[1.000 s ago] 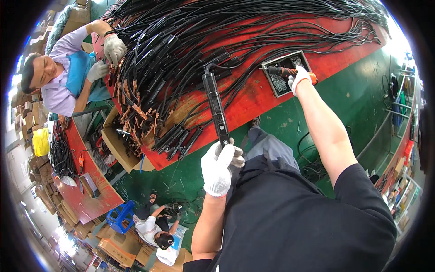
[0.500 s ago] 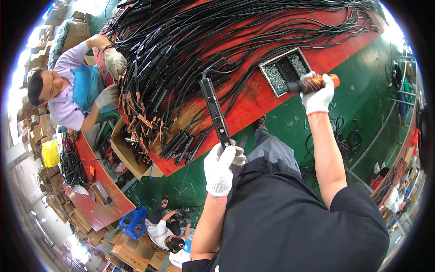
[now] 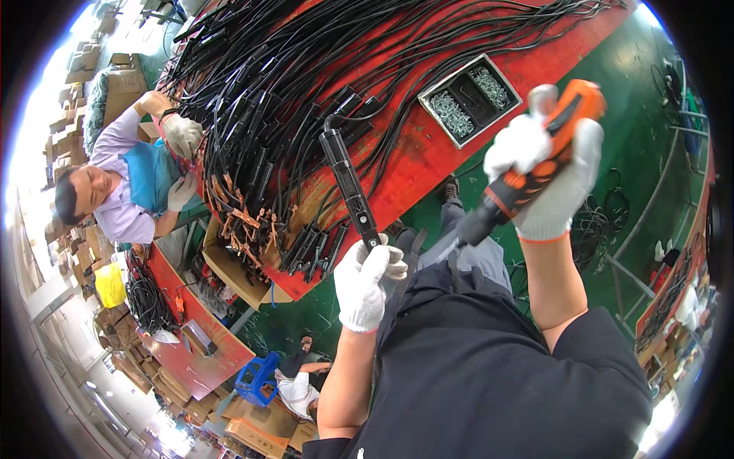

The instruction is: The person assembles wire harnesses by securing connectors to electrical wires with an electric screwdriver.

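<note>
My left hand [image 3: 361,289], in a white knit glove, is closed on the near end of a long black plastic housing [image 3: 349,186]. This housing slants over the red table's edge; a black cable leaves its far end, and screw heads show near the held end. To the right my gloved right hand [image 3: 572,180] grips an orange-and-black power screwdriver [image 3: 533,174]. The driver is raised clear of the table, its blurred tip pointing down-left towards my waist, apart from the housing. Beyond it a two-part tray [image 3: 475,105] of silvery screws rests on the table.
Black cables [image 3: 428,53] and similar housings pile across the red table [image 3: 417,157]. Bare copper ends [image 3: 246,229] hang above a cardboard box [image 3: 222,264]. A gloved co-worker [image 3: 122,176] stands at the left; another person [image 3: 298,390] is low down near a blue stool [image 3: 258,376].
My right hand has lifted the screwdriver away from the screw tray, nearer to me, and tilted its tip down. My left hand keeps the housing, slightly further left in view.
</note>
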